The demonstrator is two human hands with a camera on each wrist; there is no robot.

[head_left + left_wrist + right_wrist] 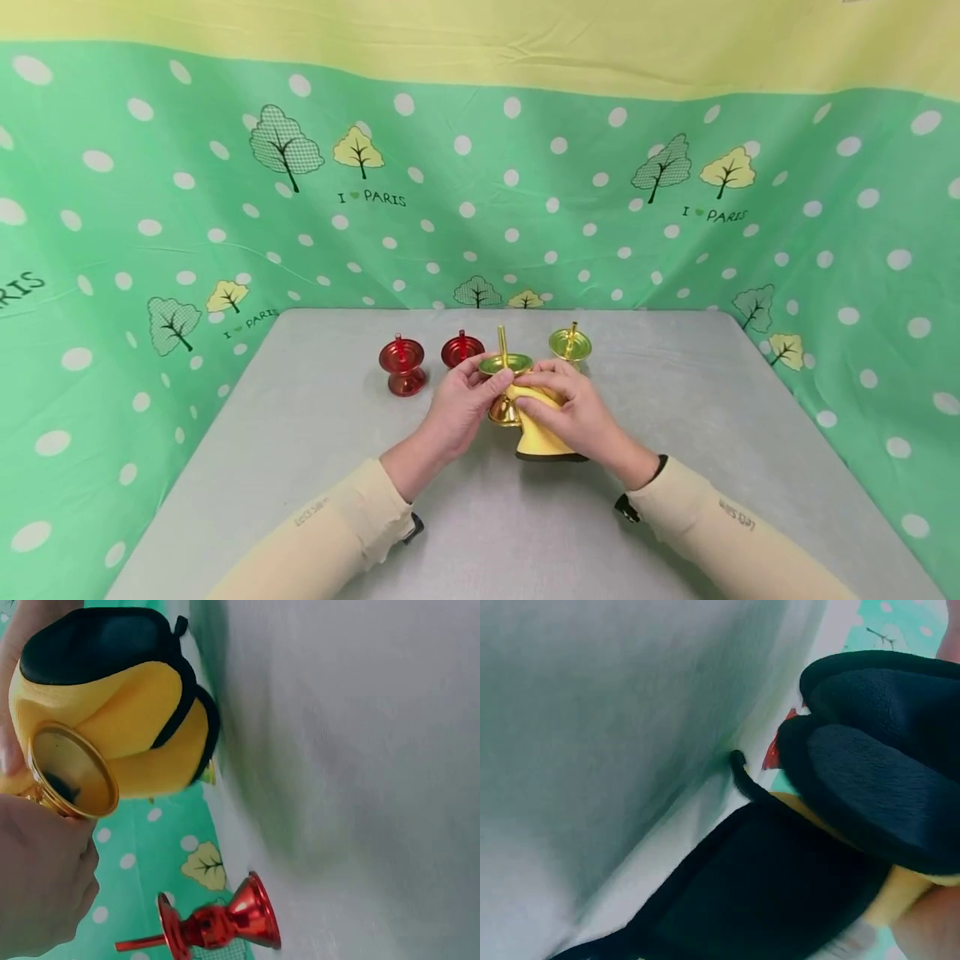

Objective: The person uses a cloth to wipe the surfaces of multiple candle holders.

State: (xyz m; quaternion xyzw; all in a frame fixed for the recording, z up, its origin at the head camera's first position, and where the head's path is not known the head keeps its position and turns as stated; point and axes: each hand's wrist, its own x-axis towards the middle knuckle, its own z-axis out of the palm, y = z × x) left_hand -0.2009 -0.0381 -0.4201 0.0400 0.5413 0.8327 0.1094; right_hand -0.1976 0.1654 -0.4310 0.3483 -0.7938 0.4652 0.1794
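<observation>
Behind the yellow cloth (542, 433), the gold candlestick (505, 392) is half hidden.

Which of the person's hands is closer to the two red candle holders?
Left. The left hand is just right of the red candle holders; the right hand is farther right, behind the gold holder.
</observation>
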